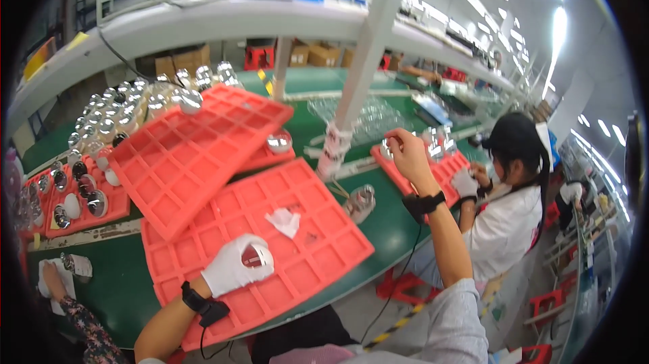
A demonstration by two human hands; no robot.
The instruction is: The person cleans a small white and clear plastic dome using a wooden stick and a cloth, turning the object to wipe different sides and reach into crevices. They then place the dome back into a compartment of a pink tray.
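My left hand (238, 266), in a white glove, is closed around a round, white-rimmed piece (256, 257) whose face shows dark red. It rests low over the near red compartment tray (324, 229). A crumpled white scrap (283, 223) lies on that tray, just beyond the hand. Raised to the right, my bare right hand (410, 156) has its fingers curled together; whether anything is between them I cannot make out. A shiny chrome piece in a clear wrap (360, 203) stands on the green bench, between the near tray and my right forearm.
A second red tray (196, 148) lies tilted on the stack at left. Many chrome domes (108, 114) crowd behind it. More sit in a tray (88, 208) at far left. A white post (368, 46) rises mid-bench. Co-workers sit at right (507, 215) and reach in at left (57, 283).
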